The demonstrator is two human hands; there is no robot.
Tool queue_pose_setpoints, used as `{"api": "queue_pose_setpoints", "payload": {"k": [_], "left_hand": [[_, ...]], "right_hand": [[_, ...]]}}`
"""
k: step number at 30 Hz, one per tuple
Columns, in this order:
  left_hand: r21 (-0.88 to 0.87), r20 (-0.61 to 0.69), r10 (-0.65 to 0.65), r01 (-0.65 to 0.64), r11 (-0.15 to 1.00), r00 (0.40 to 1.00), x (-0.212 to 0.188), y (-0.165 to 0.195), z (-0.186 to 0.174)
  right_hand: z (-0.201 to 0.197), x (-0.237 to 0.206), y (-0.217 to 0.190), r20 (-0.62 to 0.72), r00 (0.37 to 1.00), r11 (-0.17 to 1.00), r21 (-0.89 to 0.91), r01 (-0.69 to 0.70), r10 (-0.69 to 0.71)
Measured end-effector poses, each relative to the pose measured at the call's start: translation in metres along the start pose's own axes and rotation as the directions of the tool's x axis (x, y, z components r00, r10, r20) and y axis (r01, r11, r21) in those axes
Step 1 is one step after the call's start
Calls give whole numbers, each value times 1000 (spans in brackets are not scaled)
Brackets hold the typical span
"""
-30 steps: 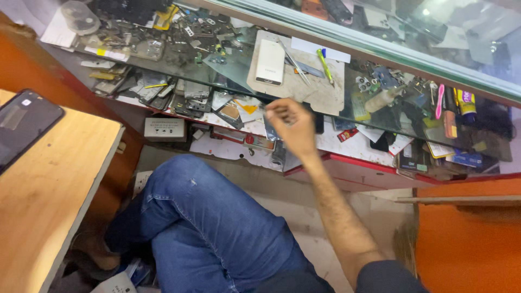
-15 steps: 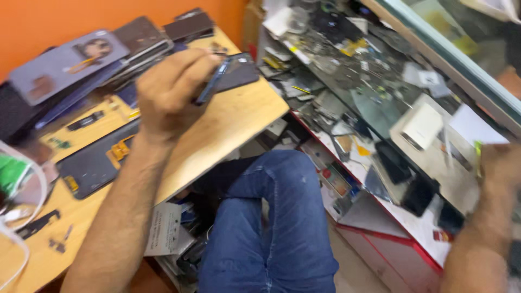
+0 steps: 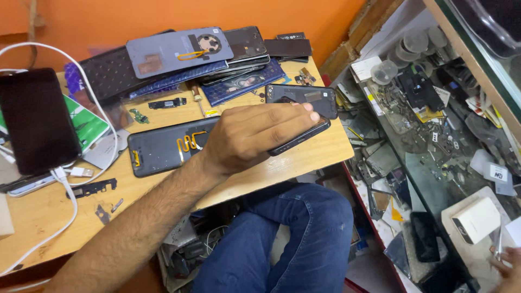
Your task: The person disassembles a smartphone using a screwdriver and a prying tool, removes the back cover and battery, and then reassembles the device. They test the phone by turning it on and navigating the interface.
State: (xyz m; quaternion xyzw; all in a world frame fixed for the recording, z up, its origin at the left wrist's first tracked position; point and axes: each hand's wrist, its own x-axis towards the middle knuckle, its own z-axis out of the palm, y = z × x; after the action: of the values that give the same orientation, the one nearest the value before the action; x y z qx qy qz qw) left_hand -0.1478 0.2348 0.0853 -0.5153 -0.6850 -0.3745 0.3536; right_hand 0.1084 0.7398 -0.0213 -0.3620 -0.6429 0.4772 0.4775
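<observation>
My left hand [image 3: 255, 135] lies over a black phone [image 3: 304, 135] at the right edge of a wooden board [image 3: 304, 163], fingers curled around its far side. Just beyond the fingertips rests a dark phone back cover [image 3: 315, 97]. A grey back cover with a yellow coil [image 3: 163, 149] sits beside my wrist. Only the fingertips of my right hand [image 3: 509, 268] show at the bottom right corner, on the glass counter [image 3: 434, 184] near a white box [image 3: 476, 220]. Whether they hold anything is not clear.
A pile of phone covers and cases [image 3: 179, 59] fills the back of the board. A black phone [image 3: 35, 119] with a white cable [image 3: 68, 190] lies at the left. Under the glass are several small parts. My knee in blue jeans [image 3: 304, 239] is below the board.
The view swung from the glass counter to the wooden board. My left hand came down onto the black phone at the board's edge. My right hand slid to the bottom right corner.
</observation>
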Motion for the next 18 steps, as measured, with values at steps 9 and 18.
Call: {"api": "queue_pose_setpoints", "payload": {"k": [9,18], "left_hand": [[-69,-1,-108,108,992,994,2,9,2],[-160,-37,-190,182,970,981,2,17,-3]], "right_hand": [[159,-159,-128,722,631,718,596,-360,-283],[220,-184,-221,760,456,774,597,-210,-463]]}}
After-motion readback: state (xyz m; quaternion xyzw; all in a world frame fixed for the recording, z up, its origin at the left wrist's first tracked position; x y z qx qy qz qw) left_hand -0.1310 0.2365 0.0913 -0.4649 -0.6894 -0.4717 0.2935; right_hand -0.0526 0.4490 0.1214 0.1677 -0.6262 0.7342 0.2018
